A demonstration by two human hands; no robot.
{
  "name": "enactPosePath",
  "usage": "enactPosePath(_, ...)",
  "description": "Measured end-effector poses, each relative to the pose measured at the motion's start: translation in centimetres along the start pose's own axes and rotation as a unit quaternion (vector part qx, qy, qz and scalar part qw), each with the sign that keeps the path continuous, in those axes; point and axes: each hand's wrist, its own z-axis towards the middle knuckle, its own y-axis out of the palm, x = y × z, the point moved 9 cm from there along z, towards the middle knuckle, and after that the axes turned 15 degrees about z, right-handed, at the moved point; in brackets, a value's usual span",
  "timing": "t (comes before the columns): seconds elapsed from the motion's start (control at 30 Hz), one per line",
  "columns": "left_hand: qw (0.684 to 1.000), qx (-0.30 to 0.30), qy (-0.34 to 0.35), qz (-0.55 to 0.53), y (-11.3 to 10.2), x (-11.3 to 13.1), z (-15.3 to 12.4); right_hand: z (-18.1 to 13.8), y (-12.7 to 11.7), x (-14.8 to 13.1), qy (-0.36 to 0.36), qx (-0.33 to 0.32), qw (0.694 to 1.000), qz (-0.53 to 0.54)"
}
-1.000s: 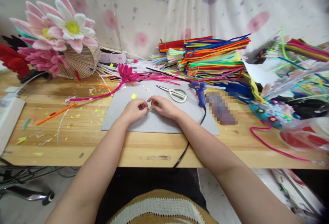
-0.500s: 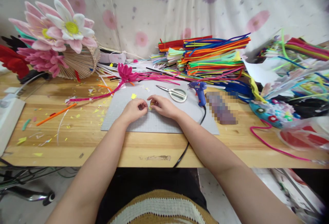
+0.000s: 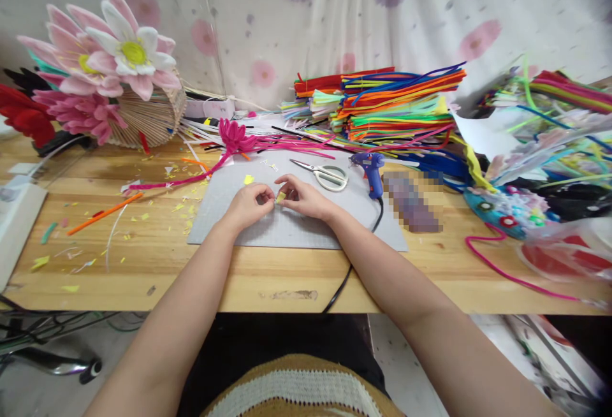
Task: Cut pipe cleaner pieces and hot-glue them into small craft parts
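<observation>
Over the grey cutting mat point(image 3: 222, 213), my left hand point(image 3: 249, 205) and my right hand point(image 3: 302, 198) almost meet. A small yellow piece point(image 3: 281, 197), maybe paper, is pinched in my right fingers. My left thumb and forefinger are pressed together beside it, on something too small to name. Behind my hands lie white-handled scissors point(image 3: 331, 176) and a yellow scrap point(image 3: 249, 179). A blue glue gun point(image 3: 371, 171) rests to the right of the scissors, its black cable running down past my right forearm.
Bundles of coloured pipe cleaners point(image 3: 401, 104) are stacked at the back. A magenta fuzzy flower point(image 3: 234, 136) on a long stem lies left of the mat. Farther left stands a basket point(image 3: 148, 114) of pink and white flowers. Yellow scraps litter the wooden table point(image 3: 157, 277).
The yellow piece in my right fingers has turned slightly and shows more of its face. Both hands have stayed nearly in place.
</observation>
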Motion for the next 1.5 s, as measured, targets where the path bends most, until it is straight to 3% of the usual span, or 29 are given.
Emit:
enactPosePath(0.67,1.0,0.004,0.003,0.003,0.0,-0.1,0.0,0.2,0.0,0.5,0.0,0.004,0.999,0.048)
enactPosePath(0.8,0.996,0.023,-0.02,-0.083,-0.2,-0.4,0.1,0.2,0.0,0.7,0.001,0.009,0.998,0.065)
enactPosePath(0.97,0.957,0.054,-0.073,-0.275,-0.3,-1.0,0.3,0.6,-0.5,1.4,0.003,0.039,0.988,0.148)
enactPosePath(1.2,0.918,0.128,-0.176,-0.332,-0.5,-3.1,0.2,0.7,-1.0,1.7,0.018,0.078,0.972,0.223)
enactPosePath(1.5,0.918,0.059,-0.173,-0.351,1.1,-2.1,0.1,0.9,-0.7,1.6,0.005,0.094,0.969,0.23)
